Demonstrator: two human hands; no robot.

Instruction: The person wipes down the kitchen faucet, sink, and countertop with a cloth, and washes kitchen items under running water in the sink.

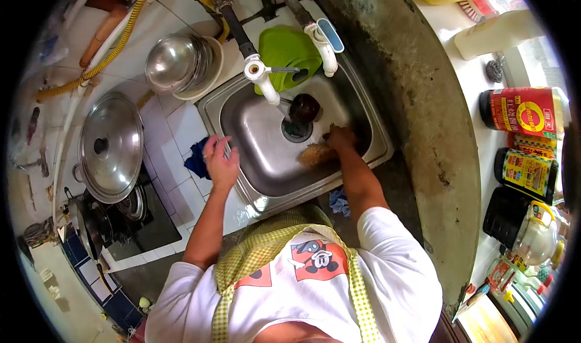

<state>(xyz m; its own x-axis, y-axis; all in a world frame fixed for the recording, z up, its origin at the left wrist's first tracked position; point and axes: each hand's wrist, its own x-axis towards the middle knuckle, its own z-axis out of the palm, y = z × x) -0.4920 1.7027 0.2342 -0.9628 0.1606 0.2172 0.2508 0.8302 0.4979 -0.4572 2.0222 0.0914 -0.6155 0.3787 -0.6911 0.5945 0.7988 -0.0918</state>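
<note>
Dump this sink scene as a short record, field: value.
left_hand: left hand, fingers spread, by sink's left rim and dark blue cloth
right_hand: right hand, inside sink, next to tan fibrous scrubber; grip unclear
in_sink: scrubber, dark round object near drain, green plastic item at far end
taps: two, white-ended
left_counter: stacked metal bowls
stove_side: large pot with metal lid

Green basin (284, 49), yellow-checked apron (242, 255), white shirt (393, 264) printed red and black, dark blue cloth (197, 160), yellow hose (124, 39)
</note>
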